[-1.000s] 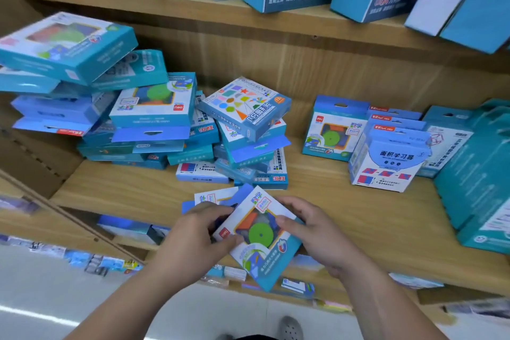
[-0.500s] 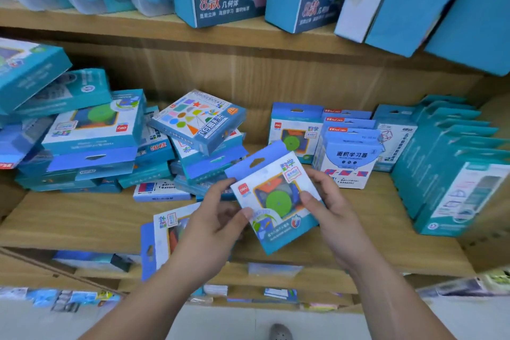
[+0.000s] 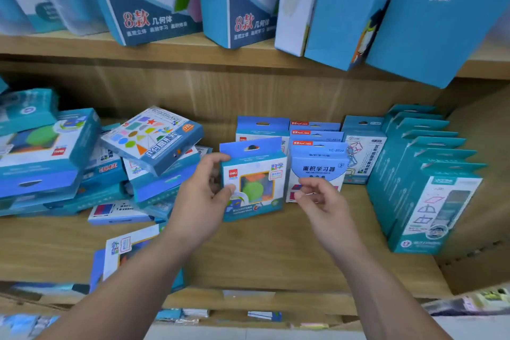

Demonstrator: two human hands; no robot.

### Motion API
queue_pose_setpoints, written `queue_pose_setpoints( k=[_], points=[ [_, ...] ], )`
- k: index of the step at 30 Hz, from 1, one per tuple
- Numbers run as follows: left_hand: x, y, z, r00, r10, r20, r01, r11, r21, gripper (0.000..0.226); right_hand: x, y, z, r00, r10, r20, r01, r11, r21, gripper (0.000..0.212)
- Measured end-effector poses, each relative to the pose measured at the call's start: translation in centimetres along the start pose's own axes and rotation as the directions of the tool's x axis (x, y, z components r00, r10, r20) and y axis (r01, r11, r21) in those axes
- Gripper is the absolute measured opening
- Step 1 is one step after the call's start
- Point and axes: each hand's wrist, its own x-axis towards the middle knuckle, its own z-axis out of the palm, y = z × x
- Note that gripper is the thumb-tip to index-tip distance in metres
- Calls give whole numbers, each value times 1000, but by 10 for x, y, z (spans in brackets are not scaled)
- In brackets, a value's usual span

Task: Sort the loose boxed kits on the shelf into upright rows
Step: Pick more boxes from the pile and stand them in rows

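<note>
Left hand (image 3: 204, 196) has the boxed kit (image 3: 256, 182) by its left edge, thumb on the printed front and fingers wrapped round the side and back; the kit stands upright on the shelf (image 3: 276, 251), just in front of a matching box (image 3: 262, 127) and right beside the row of white-fronted boxes (image 3: 317, 165). Right hand (image 3: 317, 199) hangs just off the kit's right edge, fingers loosely curled, nothing in it; whether it brushes the white-fronted box behind I cannot tell.

It looks like a thin card carton with a window on the front, so likely light, and stiff along its edges but soft in the middle; the side walls are the place to hold it, not the window, which would probably dent. The hang tab on top looks flimsy, good for steadying and poor for lifting. The card looks smooth, so a firm edge pinch seems wise; the narrow base could tip forward once let go.

To the left, the heap of loose kits (image 3: 154, 141) leans untidily, and one flat kit (image 3: 129, 248) lies near the shelf's front lip; those want a hand on each side, lifted clear rather than dragged.
</note>
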Motion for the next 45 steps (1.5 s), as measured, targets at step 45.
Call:
queue_pose_setpoints(
  k=[45],
  points=[
    [-60,-42,-36,989,146,18,-135,858,496,33,-11,28,77,941,-103,323,180,959,-218,22]
  ],
)
